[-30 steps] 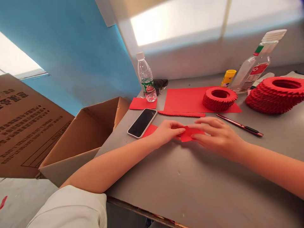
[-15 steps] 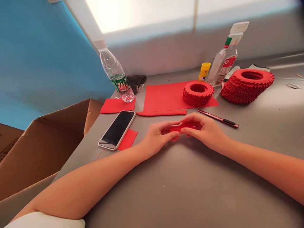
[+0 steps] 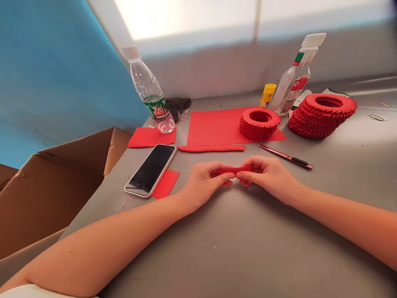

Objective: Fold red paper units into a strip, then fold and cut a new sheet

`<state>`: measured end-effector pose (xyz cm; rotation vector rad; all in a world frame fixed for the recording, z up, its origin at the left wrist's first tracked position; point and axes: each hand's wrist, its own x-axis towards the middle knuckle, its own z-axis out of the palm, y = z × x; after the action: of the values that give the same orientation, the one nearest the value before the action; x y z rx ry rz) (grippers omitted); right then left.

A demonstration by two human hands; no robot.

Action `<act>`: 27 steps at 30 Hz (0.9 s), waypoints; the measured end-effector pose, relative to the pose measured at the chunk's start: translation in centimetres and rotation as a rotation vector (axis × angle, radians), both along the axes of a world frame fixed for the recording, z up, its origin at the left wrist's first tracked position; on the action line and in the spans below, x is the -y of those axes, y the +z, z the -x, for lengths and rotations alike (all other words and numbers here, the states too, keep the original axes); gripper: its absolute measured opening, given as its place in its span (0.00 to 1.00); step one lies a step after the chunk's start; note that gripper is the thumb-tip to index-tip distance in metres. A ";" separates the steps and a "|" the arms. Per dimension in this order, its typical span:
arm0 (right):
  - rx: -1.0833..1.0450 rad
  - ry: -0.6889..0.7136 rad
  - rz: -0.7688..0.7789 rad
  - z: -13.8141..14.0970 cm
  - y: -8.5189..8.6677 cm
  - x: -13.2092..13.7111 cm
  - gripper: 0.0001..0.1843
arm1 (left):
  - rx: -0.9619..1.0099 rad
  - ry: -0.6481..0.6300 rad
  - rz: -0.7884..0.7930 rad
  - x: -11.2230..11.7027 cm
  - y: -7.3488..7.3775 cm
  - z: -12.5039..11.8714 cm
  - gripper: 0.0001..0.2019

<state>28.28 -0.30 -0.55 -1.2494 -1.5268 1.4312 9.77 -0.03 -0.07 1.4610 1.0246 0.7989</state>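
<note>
Between my two hands is a small folded strip of red paper, held a little above the grey table. My left hand pinches its left part between thumb and fingers. On the right part, my right hand closes with thumb and fingertips. Just beyond my hands lies a row of folded red paper pieces. A craft knife rests to the right of them. Left of my left hand, a phone lies partly over small red paper sheets.
Behind stand a ring of folded red paper on a red sheet, a taller stack of rings, a yellow glue stick and a glass bottle. At left are a plastic bottle, red paper and a cardboard box.
My right fingers have come down and lie closer to the thumb, so more of the red strip shows. The camera view has shifted slightly.
</note>
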 end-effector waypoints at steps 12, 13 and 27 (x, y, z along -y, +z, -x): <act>0.008 -0.003 0.013 0.0 -0.1 -0.1 0.13 | 0.009 -0.027 0.040 -0.1 0.0 0.1 0.10; 0.004 -0.001 0.014 0.0 -0.1 -0.1 0.13 | 0.011 -0.029 0.040 -0.1 0.0 0.1 0.11; 0.008 0.012 0.017 -0.1 -0.2 -0.1 0.13 | -0.001 -0.033 0.050 -0.1 0.0 0.2 0.10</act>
<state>28.42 -0.20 -0.75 -1.2587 -1.5332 1.4513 9.59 0.06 -0.04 1.4322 1.0119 0.7449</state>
